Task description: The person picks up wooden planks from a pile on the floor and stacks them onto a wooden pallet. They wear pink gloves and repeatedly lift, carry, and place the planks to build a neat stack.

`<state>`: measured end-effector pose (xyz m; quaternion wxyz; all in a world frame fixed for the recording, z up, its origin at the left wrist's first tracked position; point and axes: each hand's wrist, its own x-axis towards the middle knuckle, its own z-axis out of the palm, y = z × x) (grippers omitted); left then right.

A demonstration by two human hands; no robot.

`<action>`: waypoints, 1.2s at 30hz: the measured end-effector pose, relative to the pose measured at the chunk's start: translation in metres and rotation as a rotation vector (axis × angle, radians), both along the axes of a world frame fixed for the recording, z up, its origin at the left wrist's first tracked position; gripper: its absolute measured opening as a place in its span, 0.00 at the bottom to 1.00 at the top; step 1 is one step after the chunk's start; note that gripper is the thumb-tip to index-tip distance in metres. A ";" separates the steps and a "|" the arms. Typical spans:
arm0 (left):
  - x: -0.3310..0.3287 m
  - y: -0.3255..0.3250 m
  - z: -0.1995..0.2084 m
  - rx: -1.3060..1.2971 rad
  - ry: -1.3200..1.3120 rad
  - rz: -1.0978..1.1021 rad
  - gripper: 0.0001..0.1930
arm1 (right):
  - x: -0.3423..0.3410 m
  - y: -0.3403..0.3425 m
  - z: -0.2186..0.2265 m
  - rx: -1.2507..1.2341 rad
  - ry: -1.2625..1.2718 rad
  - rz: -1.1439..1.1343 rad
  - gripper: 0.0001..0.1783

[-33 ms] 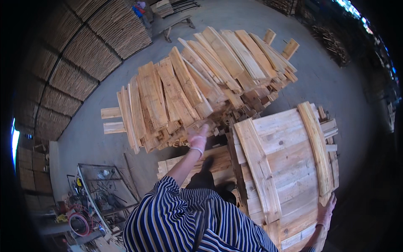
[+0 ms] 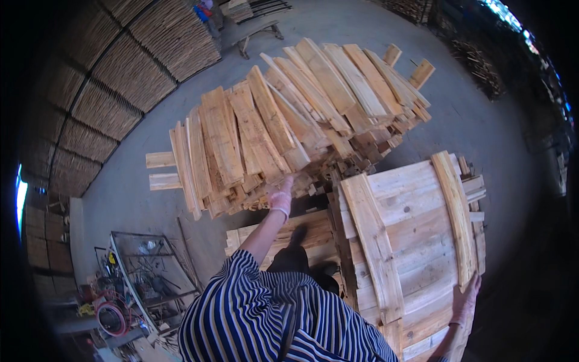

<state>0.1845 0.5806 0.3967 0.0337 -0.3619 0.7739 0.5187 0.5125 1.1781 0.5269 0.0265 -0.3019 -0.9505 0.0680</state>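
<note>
My left hand (image 2: 280, 199), in a thin pinkish glove, reaches to the near edge of a loose pile of wooden planks (image 2: 217, 133). Its fingers close around the near end of one plank (image 2: 295, 158), partly hidden from me. On my right, my gloved right hand (image 2: 465, 300) grips the near end of a long plank (image 2: 453, 217) lying across the top of a stack of boards (image 2: 416, 241). A second lengthwise plank (image 2: 374, 247) rests along the left side of that stack.
Planks lie low by my feet (image 2: 313, 223). To the lower left stands a metal-framed rack (image 2: 139, 265) with tools and a coiled red hose (image 2: 111, 318). Tall stacked timber (image 2: 132, 66) lines the left wall, and a wooden bench (image 2: 256, 37) stands at the back.
My right hand has shifted slightly at the near end of the right-hand plank. The left hand has moved a little against the pile, and the whole view has shifted slightly.
</note>
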 end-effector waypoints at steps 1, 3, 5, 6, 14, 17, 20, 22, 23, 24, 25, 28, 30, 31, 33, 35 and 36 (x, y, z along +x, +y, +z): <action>-0.014 -0.020 -0.010 -0.028 -0.036 0.107 0.60 | -0.039 -0.049 0.014 -0.086 0.147 0.142 0.54; -0.039 -0.050 -0.021 0.135 -0.097 0.028 0.55 | -0.116 -0.152 0.032 -0.348 0.335 0.420 0.53; -0.055 -0.067 -0.032 0.322 -0.131 -0.010 0.45 | -0.199 -0.276 0.026 -0.454 0.253 0.714 0.50; -0.052 -0.066 -0.034 0.569 0.103 0.110 0.26 | -0.231 -0.324 0.027 -0.625 0.292 0.785 0.49; 0.031 -0.058 0.002 0.441 0.314 -0.233 0.22 | -0.432 -0.588 -0.056 -0.541 -0.427 0.715 0.66; 0.046 -0.121 0.018 0.196 0.375 -0.403 0.29 | -0.440 -0.602 -0.084 -0.908 -0.281 0.667 0.63; 0.019 -0.201 0.012 -0.068 0.444 -0.024 0.35 | -0.442 -0.623 -0.099 -1.419 -0.183 0.619 0.59; -0.014 -0.247 -0.002 -0.192 0.436 0.213 0.40 | -0.451 -0.663 -0.105 -1.428 -0.071 0.653 0.59; -0.034 -0.258 -0.012 -0.171 0.497 0.236 0.40 | -0.459 -0.683 -0.106 -1.435 -0.053 0.682 0.59; -0.053 -0.268 -0.021 -0.104 0.489 0.289 0.40 | -0.468 -0.703 -0.107 -1.268 -0.079 0.722 0.60; -0.070 -0.277 -0.029 -0.036 0.478 0.339 0.40 | -0.477 -0.722 -0.109 -1.053 -0.008 0.828 0.61; -0.098 -0.290 -0.042 -0.110 0.223 0.341 0.40 | -0.492 -0.765 -0.123 -1.080 -0.101 0.768 0.64; -0.104 -0.298 -0.037 -0.115 0.066 0.355 0.46 | -0.497 -0.776 -0.135 -0.941 -0.334 0.616 0.65; -0.107 -0.303 -0.031 -0.130 0.084 0.326 0.47 | -0.500 -0.777 -0.139 -1.043 -0.303 0.633 0.66; -0.109 -0.305 -0.014 -0.074 -0.072 0.235 0.49 | -0.508 -0.768 -0.139 -1.127 -0.327 0.562 0.67; -0.111 -0.298 0.006 0.038 -0.002 0.162 0.51 | -0.518 -0.749 -0.125 -1.441 -0.318 0.555 0.62; -0.111 -0.291 0.016 0.081 0.018 0.118 0.51 | -0.525 -0.738 -0.111 -1.483 -0.372 0.565 0.61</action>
